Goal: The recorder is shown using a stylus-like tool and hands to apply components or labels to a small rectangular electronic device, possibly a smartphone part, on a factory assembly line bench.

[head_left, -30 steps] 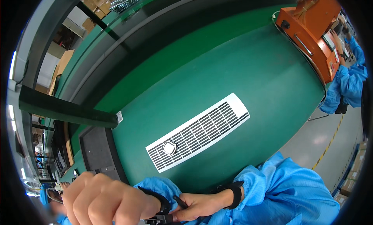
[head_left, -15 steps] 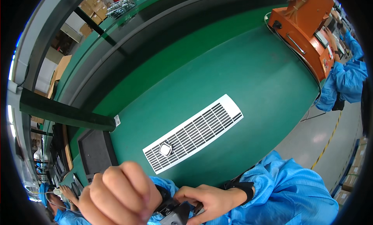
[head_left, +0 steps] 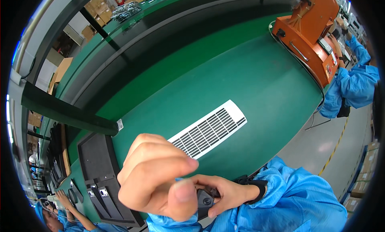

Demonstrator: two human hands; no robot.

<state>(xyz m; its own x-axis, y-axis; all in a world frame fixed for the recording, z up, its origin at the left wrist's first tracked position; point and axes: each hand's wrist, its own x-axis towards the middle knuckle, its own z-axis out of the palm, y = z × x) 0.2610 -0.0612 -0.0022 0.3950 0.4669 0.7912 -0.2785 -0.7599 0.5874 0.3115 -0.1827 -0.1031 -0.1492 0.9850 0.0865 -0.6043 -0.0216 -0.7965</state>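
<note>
My left hand (head_left: 158, 176) is raised close to the view, its fingers curled loosely into a fist and the thumb bent toward them. Nothing shows in it, though its palm side is partly hidden. Just to its right, my right hand (head_left: 224, 192) grips a small black camera (head_left: 205, 200) with a round lens, at about the left wrist. A white slotted grille panel (head_left: 234, 110) lies slantwise on the green table beyond both hands. The left hand covers the panel's near-left end.
A black tray (head_left: 96, 156) with dark straps (head_left: 106, 202) in its near part sits at the left, beside a dark post (head_left: 72, 111). An orange machine (head_left: 306, 43) with a cable stands at the far right. Blue-sleeved co-workers are at the right (head_left: 353, 87) and lower left (head_left: 72, 210).
My left hand has moved right and up, its thumb now showing, and covers the panel's end with the small square piece on it. The straps in the tray have come into sight.
</note>
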